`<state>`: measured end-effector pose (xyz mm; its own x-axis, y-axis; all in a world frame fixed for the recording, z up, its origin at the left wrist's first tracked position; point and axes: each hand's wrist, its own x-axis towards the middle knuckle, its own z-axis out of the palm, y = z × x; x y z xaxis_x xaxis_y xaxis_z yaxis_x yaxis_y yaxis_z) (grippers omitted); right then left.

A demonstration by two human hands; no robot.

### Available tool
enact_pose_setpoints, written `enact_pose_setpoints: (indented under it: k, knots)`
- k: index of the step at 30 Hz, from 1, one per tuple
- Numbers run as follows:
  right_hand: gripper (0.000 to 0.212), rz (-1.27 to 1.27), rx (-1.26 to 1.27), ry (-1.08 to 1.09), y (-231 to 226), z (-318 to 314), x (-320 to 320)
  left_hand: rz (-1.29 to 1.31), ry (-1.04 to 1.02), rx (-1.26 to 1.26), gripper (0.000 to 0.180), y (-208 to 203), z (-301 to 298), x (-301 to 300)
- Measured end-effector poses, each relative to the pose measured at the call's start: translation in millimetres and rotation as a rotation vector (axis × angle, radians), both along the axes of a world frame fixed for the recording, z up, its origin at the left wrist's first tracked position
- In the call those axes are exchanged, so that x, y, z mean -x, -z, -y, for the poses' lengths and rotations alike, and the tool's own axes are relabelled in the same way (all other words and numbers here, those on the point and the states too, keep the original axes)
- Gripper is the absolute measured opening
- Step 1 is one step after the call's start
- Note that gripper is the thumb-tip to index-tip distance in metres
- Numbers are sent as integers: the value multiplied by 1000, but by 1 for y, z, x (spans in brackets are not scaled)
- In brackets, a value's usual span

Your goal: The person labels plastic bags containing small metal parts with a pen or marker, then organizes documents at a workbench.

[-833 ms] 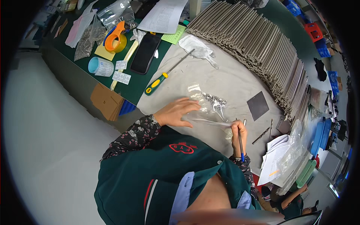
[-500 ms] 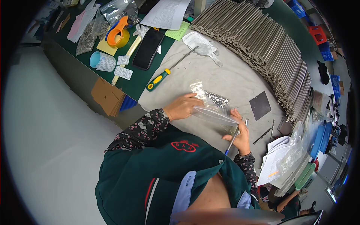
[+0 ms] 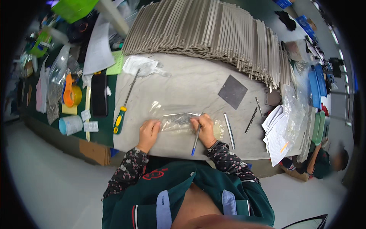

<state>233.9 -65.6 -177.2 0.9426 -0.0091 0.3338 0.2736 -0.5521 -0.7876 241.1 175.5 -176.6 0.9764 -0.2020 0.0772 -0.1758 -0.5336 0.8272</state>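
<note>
Left hand (image 3: 148, 129) and right hand (image 3: 206, 128), the latter also gripping a pen (image 3: 196, 139), pinch a clear plastic bag (image 3: 179, 121) near the tabletop's (image 3: 190, 82) front edge.

workshop | stacked metal rods (image 3: 213, 34) | screwdriver (image 3: 126, 103) | drill bits (image 3: 251, 120)

The person wears a dark green vest (image 3: 183, 198) with a red emblem at the chest's left, light blue inner patches, and dark floral-print sleeves (image 3: 127, 173) reaching both wrists.
</note>
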Motion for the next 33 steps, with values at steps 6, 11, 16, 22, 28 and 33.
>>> enact_pose_setpoints:
  k: [6,11,16,22,28,33]
  knots:
    - [8,42,5,29,-9,-14,8,-114,-128,168,30,3,-6,12]
    - [13,43,-69,41,-16,-23,8,-149,-116,438,46,-15,-11,4]
    - [18,-58,-113,-22,-13,-21,-5,-131,-10,488,41,-6,-22,-14]
    - [30,-140,-633,-72,-8,-6,-32,-15,140,526,39,-1,-3,-40]
    - [29,-161,-542,-178,-15,0,-36,-25,249,610,43,-1,-1,-50]
    - [26,-114,-566,-205,-6,5,-49,11,207,642,46,-4,4,-59]
